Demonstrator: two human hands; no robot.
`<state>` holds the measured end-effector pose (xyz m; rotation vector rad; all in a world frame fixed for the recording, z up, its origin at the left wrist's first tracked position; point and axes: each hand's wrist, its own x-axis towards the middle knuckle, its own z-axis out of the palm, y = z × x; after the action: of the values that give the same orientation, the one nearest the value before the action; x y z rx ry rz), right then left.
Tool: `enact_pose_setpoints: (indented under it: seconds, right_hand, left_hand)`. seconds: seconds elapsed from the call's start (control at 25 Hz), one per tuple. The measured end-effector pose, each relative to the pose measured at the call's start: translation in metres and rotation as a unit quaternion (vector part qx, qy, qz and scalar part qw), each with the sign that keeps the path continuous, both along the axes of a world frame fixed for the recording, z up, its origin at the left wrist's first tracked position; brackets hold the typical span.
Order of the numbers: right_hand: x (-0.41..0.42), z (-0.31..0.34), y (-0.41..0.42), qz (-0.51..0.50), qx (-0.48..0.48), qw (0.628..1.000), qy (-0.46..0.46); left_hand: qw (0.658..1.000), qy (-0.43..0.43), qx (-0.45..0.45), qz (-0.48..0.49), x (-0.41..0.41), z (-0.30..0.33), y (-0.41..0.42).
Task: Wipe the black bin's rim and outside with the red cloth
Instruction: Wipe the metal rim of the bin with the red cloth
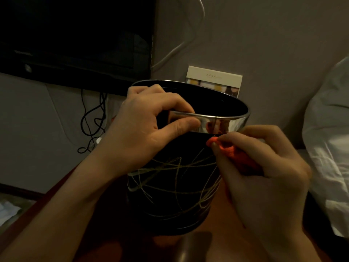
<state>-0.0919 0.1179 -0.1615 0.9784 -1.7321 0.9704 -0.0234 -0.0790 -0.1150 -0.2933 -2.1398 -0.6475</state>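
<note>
While the left hand (143, 129) pinches the rim (217, 118) at about nine o'clock on the opening, thumb on the outside of the shiny band and fingers hooked over the edge, the black bin (170, 186) is steadied, which I judge is the purpose of that grip: it keeps the light container from turning or sliding under the rubbing. The right hand (264, 171) has its grip clenched round the bunched red cloth (232, 154), and a folded tip pokes out between thumb and fingers and meets the wall just below the band at about four o'clock; bunching it small seems meant to concentrate pressure on that seam. The bin stands in the middle of the view on a reddish-brown bench (37, 214), near a card (213, 80) leaning on the wall at twelve o'clock and white bedding (328, 148) at three o'clock. Its body is glossy black, crossed with thin pale looping lines, and the polished metal band mirrors the cloth and fingers. In this dim light I cannot tell whether any dirt remains on it.
</note>
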Motion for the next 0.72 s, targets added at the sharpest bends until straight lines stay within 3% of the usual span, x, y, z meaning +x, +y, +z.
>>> enact_pose_setpoints:
  seconds: [0.32, 0.48, 0.72]
  right_hand:
    - [0.002, -0.004, -0.005, -0.011, 0.0, 1.0, 0.005]
    - [-0.001, 0.004, 0.001, -0.032, -0.048, 0.998, 0.003]
    - [0.009, -0.007, -0.011, -0.028, -0.018, 0.999, 0.01]
  left_hand:
    - [1.0, -0.009, -0.003, 0.001, 0.0, 0.0, 0.0]
    - [1.0, -0.013, 0.008, 0.007, 0.0, 0.0, 0.001]
    - [1.0, -0.01, 0.003, 0.006, 0.001, 0.0, 0.001]
